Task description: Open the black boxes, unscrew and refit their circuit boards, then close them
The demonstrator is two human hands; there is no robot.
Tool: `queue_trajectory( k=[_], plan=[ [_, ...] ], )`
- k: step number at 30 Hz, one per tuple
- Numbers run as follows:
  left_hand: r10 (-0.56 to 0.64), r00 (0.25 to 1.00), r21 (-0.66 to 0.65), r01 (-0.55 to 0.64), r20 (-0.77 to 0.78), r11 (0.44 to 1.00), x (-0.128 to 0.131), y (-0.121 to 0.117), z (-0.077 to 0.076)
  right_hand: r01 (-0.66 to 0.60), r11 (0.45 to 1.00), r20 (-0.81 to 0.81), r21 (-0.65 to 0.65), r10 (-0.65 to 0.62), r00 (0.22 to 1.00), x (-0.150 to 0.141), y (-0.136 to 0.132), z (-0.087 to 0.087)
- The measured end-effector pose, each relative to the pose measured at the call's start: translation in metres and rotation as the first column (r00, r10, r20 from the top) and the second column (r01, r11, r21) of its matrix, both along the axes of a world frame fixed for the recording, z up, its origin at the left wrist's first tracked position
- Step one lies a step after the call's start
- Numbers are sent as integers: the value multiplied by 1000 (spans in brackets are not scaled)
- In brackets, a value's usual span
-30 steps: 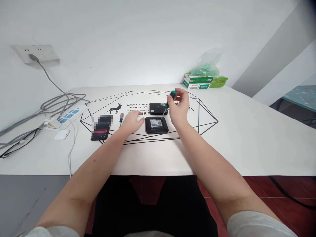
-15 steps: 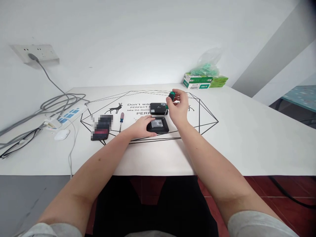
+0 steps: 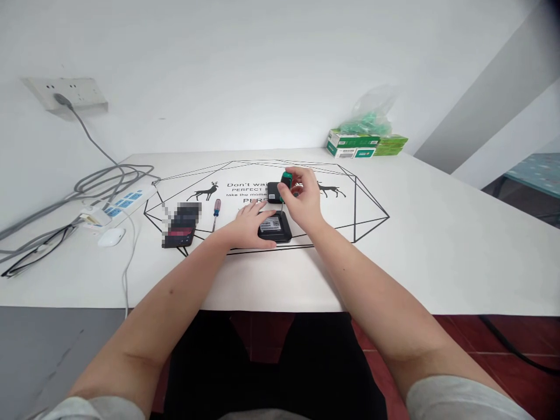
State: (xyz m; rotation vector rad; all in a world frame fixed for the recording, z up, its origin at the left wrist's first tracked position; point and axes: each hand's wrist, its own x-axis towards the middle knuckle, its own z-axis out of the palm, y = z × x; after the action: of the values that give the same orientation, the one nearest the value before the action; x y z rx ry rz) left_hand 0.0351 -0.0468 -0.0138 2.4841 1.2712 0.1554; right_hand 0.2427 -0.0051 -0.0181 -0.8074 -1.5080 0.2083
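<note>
My right hand [image 3: 307,199] is closed around the black-and-green handle of a screwdriver [image 3: 286,179], held upright with its shaft pointing down to the far edge of a black box [image 3: 285,231]. The exact spot its tip touches is too small to make out. That box lies flat with a white printed label facing up. My left hand [image 3: 245,229] grips its left side, thumb along the near edge and a finger at the far edge. Just behind lies a second black box [image 3: 273,191], partly hidden by the screwdriver and my right hand.
To the left lie a screwdriver with a red and blue handle [image 3: 217,207] and a blurred-out phone [image 3: 181,226]. Further left are a power strip [image 3: 129,201], a white earbud case [image 3: 111,236], glasses [image 3: 37,254] and cables. Green-and-white boxes [image 3: 353,143] stand against the wall.
The screwdriver in my right hand has moved left, from the box's far right corner toward the middle of its far edge. The labelled box and my left hand have shifted slightly nearer.
</note>
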Motion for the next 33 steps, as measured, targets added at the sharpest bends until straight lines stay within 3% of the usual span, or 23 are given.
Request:
queue_trajectory(
  k=[6,14,21,24,29,33],
  plan=[
    [-72,997,3,72,13,997,8,11,-15,-60,996,-65,-65,56,996,-2,-1,2],
    [-77,997,-19,77,10,997,7,11,-14,-292,945,-212,-150,258,943,0,3,1],
    [-86,996,-4,87,35,996,7,12,-15,-60,993,-106,-104,49,993,2,4,1],
    [-81,996,-10,82,26,997,7,12,-14,-98,989,-144,-113,81,986,2,5,0],
    [-83,996,-11,83,27,996,7,11,-13,-271,956,-289,-112,230,929,0,7,-2],
    [-88,996,-9,88,14,996,7,11,-14,-139,986,-209,-90,118,971,1,5,1]
  ],
)
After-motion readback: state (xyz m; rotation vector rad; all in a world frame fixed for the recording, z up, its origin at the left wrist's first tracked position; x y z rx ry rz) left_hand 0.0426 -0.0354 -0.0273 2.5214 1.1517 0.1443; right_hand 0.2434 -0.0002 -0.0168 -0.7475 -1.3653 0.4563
